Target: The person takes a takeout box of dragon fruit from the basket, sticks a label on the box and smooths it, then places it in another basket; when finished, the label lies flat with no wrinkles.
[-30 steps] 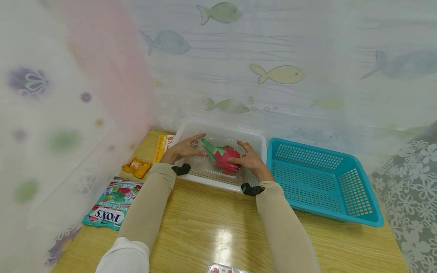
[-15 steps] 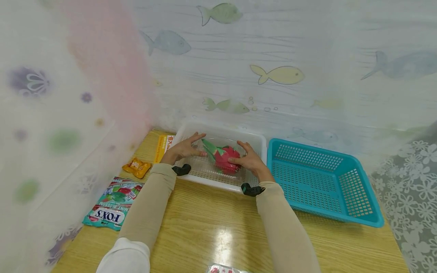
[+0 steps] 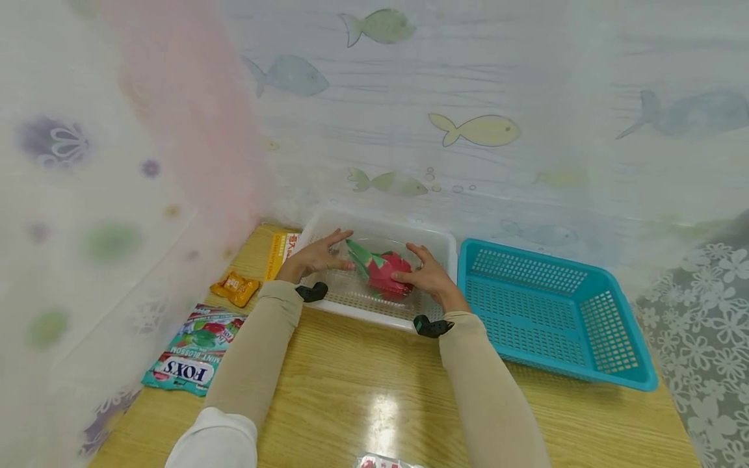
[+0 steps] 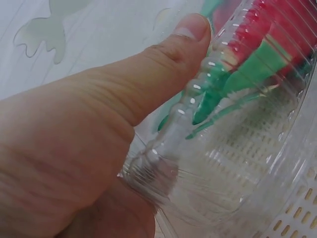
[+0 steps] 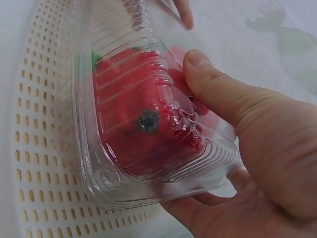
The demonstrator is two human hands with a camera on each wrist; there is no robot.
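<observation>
In the head view I have both hands at the middle of the frame, one at each end of a clear container [image 3: 358,284] with a red and green dragon fruit [image 3: 390,274] inside. It sits within the outline of a white basket [image 3: 365,315]; I can't tell whether it touches the bottom. A teal basket [image 3: 526,315] stands at right, a mint bag [image 3: 190,354] and an orange packet [image 3: 235,288] at left.

On the left wrist feed, I see my left hand [image 3: 316,256] parted around the container's end, thumb along the ridged plastic at upper centre, a fingertip showing through lower down.

On the right wrist feed, my right hand [image 3: 432,275] grips from the right, thumb above, fingers under the rim at bottom centre.
</observation>
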